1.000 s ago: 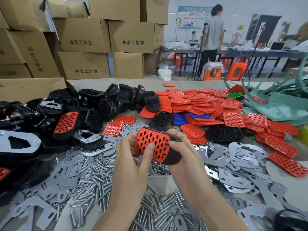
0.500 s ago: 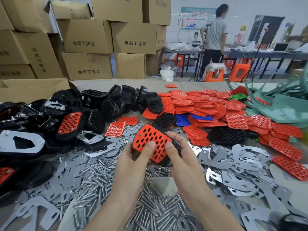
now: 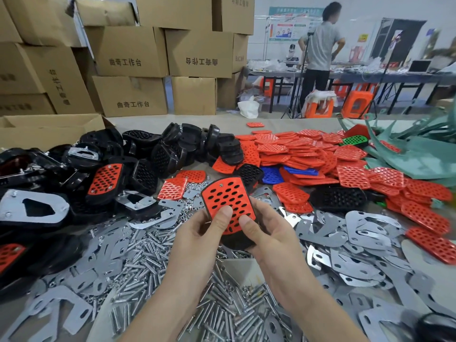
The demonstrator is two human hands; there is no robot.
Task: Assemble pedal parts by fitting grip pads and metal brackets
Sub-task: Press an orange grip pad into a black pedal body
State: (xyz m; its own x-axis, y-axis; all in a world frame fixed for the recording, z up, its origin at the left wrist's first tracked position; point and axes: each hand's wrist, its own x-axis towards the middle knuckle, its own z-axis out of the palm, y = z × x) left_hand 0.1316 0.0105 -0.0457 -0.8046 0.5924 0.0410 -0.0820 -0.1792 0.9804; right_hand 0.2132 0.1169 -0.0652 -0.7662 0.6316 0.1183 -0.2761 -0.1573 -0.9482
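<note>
A black pedal body with a red perforated grip pad (image 3: 228,197) on its face stands nearly upright above the table centre. My left hand (image 3: 201,233) grips its left side, thumb pressing the pad's lower part. My right hand (image 3: 267,232) grips the right side and the bottom, its thumb also on the pad. The pedal's lower black edge (image 3: 234,240) shows between my palms. Loose red grip pads (image 3: 303,151) are heaped at the back right. Grey metal brackets (image 3: 365,228) lie spread at the right.
Black pedal bodies (image 3: 158,149) pile up at the left, one with a red pad fitted (image 3: 104,180). Steel bolts (image 3: 148,257) cover the table in front. Cardboard boxes (image 3: 128,53) are stacked behind. Green sheet offcuts (image 3: 414,154) lie far right. A person (image 3: 320,58) stands at a distant bench.
The pedal has turned from lying sideways to standing nearly upright, pad facing me. Both thumbs have shifted to the pad's lower part, and my hands have come closer together.
</note>
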